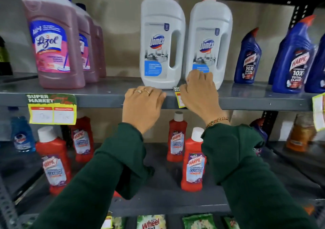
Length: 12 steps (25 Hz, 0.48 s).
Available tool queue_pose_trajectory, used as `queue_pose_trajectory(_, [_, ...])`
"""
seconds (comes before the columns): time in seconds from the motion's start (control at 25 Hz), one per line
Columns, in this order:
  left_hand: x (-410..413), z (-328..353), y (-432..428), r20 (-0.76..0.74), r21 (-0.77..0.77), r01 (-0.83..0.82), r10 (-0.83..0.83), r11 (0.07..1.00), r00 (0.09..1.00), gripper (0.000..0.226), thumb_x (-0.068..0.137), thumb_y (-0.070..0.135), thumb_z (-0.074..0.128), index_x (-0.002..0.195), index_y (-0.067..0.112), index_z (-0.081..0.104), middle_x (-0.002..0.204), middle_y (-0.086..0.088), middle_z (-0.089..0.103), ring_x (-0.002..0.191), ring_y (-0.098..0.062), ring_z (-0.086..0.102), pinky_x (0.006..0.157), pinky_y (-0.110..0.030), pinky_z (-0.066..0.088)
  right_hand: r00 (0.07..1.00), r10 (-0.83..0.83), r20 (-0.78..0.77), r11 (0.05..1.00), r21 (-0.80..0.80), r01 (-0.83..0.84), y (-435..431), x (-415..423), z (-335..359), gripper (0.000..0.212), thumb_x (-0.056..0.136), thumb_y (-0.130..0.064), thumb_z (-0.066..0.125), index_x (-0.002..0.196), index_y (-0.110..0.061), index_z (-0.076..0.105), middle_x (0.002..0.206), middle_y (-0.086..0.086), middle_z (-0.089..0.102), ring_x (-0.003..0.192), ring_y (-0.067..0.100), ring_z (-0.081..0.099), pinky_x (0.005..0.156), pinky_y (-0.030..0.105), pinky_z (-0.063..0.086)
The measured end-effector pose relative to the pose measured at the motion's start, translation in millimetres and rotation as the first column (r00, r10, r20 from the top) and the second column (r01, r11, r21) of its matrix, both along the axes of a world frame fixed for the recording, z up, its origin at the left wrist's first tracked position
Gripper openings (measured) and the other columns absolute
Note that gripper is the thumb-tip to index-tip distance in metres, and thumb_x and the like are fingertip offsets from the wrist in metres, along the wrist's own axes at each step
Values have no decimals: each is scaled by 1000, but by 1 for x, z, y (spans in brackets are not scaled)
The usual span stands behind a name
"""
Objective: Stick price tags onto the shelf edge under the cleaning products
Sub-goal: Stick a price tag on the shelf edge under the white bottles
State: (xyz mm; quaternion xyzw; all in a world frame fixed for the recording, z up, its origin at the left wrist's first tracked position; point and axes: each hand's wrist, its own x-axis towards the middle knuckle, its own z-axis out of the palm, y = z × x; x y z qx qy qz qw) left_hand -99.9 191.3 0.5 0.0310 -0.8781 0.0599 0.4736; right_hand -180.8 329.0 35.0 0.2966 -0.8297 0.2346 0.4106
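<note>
Pressing a tag (179,100) onto the shelf edge (100,100) under two Domex bottles (161,40), I see my right hand (199,95) curled over it, mostly hiding it. My left hand (142,103) lies flat, empty, just beside. Bare edge runs left to another tag (51,109); a third tag (319,110) hangs far right.

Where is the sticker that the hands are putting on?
The price tag is mid-frame on the grey shelf edge, mostly under the right hand, just below the two white Domex bottles.
</note>
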Motion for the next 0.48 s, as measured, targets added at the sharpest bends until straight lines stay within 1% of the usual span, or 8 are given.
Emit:
queue_pose_trajectory(0.08, [0, 2, 2, 31, 8, -27, 26, 1000, 999, 46, 93, 40, 25, 94, 15, 64, 94, -9, 69, 87, -31, 58, 77, -41, 35, 999, -11, -49, 999, 45, 13, 3, -5, -4, 28, 85, -22, 43, 101, 0, 46, 99, 23, 57, 95, 40, 45, 82, 50, 40])
queue_pose_trajectory(0.16, [2, 5, 4, 63, 60, -40, 36, 997, 997, 43, 96, 40, 25, 104, 16, 60, 106, -9, 67, 98, -31, 55, 84, -42, 30, 1000, -18, -19, 996, 85, 20, 6, -10, -4, 34, 89, -30, 41, 108, -1, 45, 104, 22, 58, 97, 40, 47, 83, 50, 39])
queue_pose_trajectory(0.24, [3, 6, 8, 57, 143, 4, -12, 990, 998, 36, 98, 37, 28, 118, 20, 54, 118, -6, 63, 110, -28, 50, 91, -40, 22, 999, -10, -34, 998, 63, 13, 7, -11, -5, 36, 91, -35, 41, 107, -3, 45, 104, 19, 58, 98, 39, 46, 80, 50, 38])
queue_pose_trajectory(0.32, [2, 6, 15, 29, 250, 110, -121, 962, 992, 36, 99, 36, 31, 131, 24, 43, 125, -2, 60, 116, -25, 47, 93, -36, 16, 993, 85, -80, 996, -20, -87, 8, -7, -7, 31, 92, -33, 43, 106, -5, 46, 104, 18, 56, 97, 36, 43, 77, 46, 33])
queue_pose_trajectory(0.36, [1, 8, 19, 18, 306, 162, -176, 938, 984, 36, 99, 35, 33, 133, 26, 39, 124, 0, 60, 116, -23, 47, 92, -34, 14, 981, 174, -81, 981, -74, -180, 9, -4, -8, 26, 92, -28, 45, 106, -6, 46, 105, 17, 55, 97, 34, 42, 76, 43, 30])
queue_pose_trajectory(0.4, [-1, 9, 21, 7, 354, 204, -221, 913, 975, 35, 98, 34, 36, 133, 28, 40, 120, 0, 62, 113, -21, 49, 90, -31, 13, 962, 264, -73, 955, -121, -271, 10, -1, -10, 21, 92, -23, 46, 106, -7, 47, 106, 16, 54, 97, 33, 41, 76, 40, 27])
queue_pose_trajectory(0.44, [-2, 10, 23, -12, 383, 236, -250, 893, 968, 32, 97, 33, 40, 128, 27, 46, 113, 0, 66, 108, -21, 53, 91, -30, 15, 941, 333, -60, 929, -148, -339, 12, 3, -12, 18, 92, -20, 46, 105, -8, 48, 107, 15, 54, 97, 31, 40, 76, 38, 25])
queue_pose_trajectory(0.48, [-3, 10, 24, -43, 393, 270, -275, 879, 960, 27, 95, 34, 44, 118, 25, 55, 103, 0, 69, 100, -21, 58, 98, -36, 20, 922, 384, -41, 908, -161, -386, 13, 5, -14, 16, 92, -18, 47, 105, -8, 49, 106, 14, 54, 97, 30, 41, 77, 37, 26])
